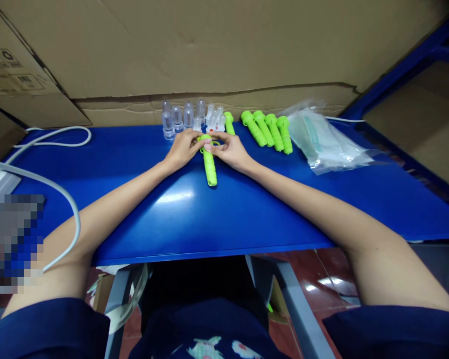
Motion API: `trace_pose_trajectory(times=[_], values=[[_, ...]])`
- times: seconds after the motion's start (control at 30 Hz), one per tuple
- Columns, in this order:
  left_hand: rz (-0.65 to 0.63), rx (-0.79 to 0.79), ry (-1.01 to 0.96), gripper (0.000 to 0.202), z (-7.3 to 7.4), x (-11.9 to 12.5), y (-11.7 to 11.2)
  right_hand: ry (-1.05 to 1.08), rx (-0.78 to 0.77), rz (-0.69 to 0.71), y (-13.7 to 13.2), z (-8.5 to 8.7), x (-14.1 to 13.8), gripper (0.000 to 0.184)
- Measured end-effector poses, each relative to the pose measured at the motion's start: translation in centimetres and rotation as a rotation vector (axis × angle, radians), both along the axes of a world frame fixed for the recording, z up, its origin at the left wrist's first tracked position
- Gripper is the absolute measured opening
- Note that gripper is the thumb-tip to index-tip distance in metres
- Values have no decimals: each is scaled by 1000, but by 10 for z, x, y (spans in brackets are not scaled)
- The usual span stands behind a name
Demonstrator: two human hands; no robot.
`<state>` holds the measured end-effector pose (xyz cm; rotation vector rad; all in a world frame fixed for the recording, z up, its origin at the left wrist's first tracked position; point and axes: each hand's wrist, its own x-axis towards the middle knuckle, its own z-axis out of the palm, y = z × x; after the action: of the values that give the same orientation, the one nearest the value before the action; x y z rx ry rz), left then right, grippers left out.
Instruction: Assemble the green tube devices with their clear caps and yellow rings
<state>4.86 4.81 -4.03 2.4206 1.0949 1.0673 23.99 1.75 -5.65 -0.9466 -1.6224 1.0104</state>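
Observation:
A lime green plastic handle-shaped part [210,167] lies on the blue table [134,199], its long end pointing toward me. My left hand [183,147] and my right hand [230,149] both pinch its far end, where a thin green loop sits between the fingertips. Both hands' fingers are curled closed on that end. Just beyond the hands stand several clear plastic caps [183,117], and another green part [229,122] lies beside them.
Several more green parts [267,129] lie in a row at the back right, next to a pile of clear plastic bags [325,139]. A white cable [56,137] runs along the left. Cardboard [209,50] walls the table's far side.

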Motion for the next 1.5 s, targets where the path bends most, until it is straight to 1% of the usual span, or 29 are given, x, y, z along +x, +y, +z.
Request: trace_pose_trajectory(times=[0.1, 0.23, 0.33, 0.5, 0.8, 0.87, 1.0, 1.07, 1.13, 1.23, 1.5], values=[[-8, 8, -12, 34, -1, 0, -1, 12, 2, -15, -1, 0, 0, 86], [-13, 11, -26, 34, 0, -1, -3, -12, 28, -2, -1, 0, -1, 83], [-14, 17, -32, 30, 1, -2, -4, -22, 39, -2, -1, 0, -1, 83], [-28, 27, -59, 25, 2, -2, -5, -31, 37, 2, -1, 1, -1, 80], [-33, 45, -71, 25, 2, -3, -5, -8, 25, 19, -4, 3, -2, 77], [-33, 44, -74, 27, 2, -3, -5, 3, 7, 24, -4, 4, -2, 78], [-27, 32, -72, 31, 3, -3, -7, 15, -51, 14, -3, 5, -2, 86], [-24, 32, -73, 30, 4, -2, -8, 8, -57, 35, -2, 5, -3, 84], [-19, 33, -78, 29, 5, -2, -10, -5, -39, 64, -2, 5, -3, 77], [-10, 30, -91, 29, 6, -2, -11, -18, -8, 70, -2, 5, -3, 73], [-19, 19, -119, 37, 5, -3, -10, -24, -15, 105, -1, 2, -1, 86]])
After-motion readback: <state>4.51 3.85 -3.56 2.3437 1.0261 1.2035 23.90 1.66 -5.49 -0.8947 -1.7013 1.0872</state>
